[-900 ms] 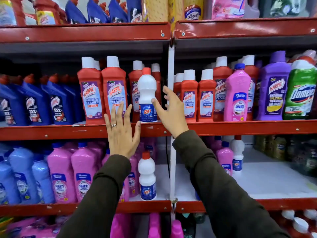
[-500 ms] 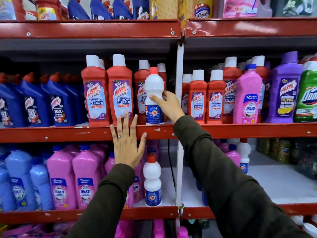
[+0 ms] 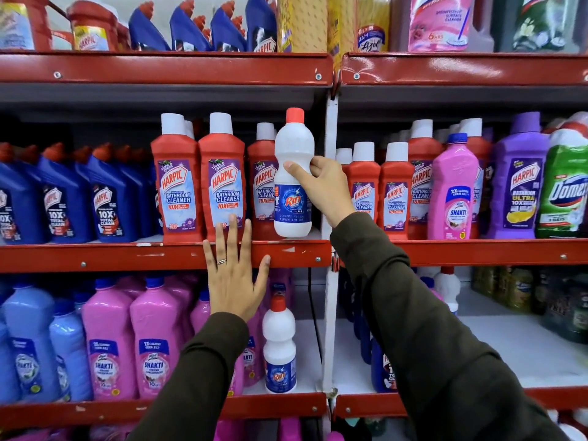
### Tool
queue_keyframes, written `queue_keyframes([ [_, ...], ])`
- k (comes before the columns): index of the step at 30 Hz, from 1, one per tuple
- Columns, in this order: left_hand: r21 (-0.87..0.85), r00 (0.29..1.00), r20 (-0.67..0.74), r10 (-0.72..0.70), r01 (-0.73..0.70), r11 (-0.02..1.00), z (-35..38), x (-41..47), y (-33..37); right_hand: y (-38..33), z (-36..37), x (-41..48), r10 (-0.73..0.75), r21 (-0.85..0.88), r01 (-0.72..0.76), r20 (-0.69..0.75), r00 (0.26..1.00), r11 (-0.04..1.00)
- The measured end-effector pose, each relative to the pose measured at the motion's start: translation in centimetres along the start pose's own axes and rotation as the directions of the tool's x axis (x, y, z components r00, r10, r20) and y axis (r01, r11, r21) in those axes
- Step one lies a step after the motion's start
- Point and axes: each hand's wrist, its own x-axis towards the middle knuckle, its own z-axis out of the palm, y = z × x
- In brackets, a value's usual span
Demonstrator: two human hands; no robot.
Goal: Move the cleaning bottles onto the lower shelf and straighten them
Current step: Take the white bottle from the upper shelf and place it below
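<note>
The right hand (image 3: 321, 189) is wrapped around the waist of a white bottle (image 3: 293, 173) with a red cap, thumb across the front above the blue label and fingers curled round the far side. The left hand (image 3: 234, 278) holds nothing: it lies flat and spread against the red front edge of the middle shelf (image 3: 127, 257), fingertips reaching up in front of the red bathroom cleaner bottles (image 3: 200, 176).

The gripped bottle is upright at the right end of that middle shelf, next to the white upright post (image 3: 331, 186). Its base sits right at the shelf's front lip; whether it rests there or has just been lifted clear I cannot tell.

As for progress, one matching white bottle (image 3: 280, 345) already stands on the lower shelf (image 3: 270, 405), upright with its label forward, just right of the pink bottles (image 3: 133, 342). Another white bottle (image 3: 447, 289) shows in the next bay, further back and partly hidden by the sleeve.

What looks to be left: bring the held bottle down past the shelf edge, stand it beside its twin on the bare white patch there, and square the labels. That patch is narrow, so the standing bottle could be knocked. Whether more bottles above need moving cannot be judged from here.
</note>
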Motion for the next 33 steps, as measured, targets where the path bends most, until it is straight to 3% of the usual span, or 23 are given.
queue_keyframes([
  [10, 0.066, 0.999, -0.012, -0.050, 0.050, 0.997, -1.0, -1.0, 2.3, 0.9, -5.9, -4.4, 0.013, 0.104, -0.011, -0.020, 1.000, 0.994],
  [19, -0.009, 0.999, -0.031, 0.023, -0.023, 1.000, 0.7, -5.3, 12.3, 6.0, -15.0, -8.9, 0.101, 0.167, -0.089, -0.065, 0.993, 0.982],
  [33, -0.199, 0.977, 0.201, 0.078, -0.037, 0.979, 8.0, -16.1, 28.5, 17.5, -28.8, -16.6, 0.210, 0.110, -0.200, -0.087, 0.974, 0.974],
])
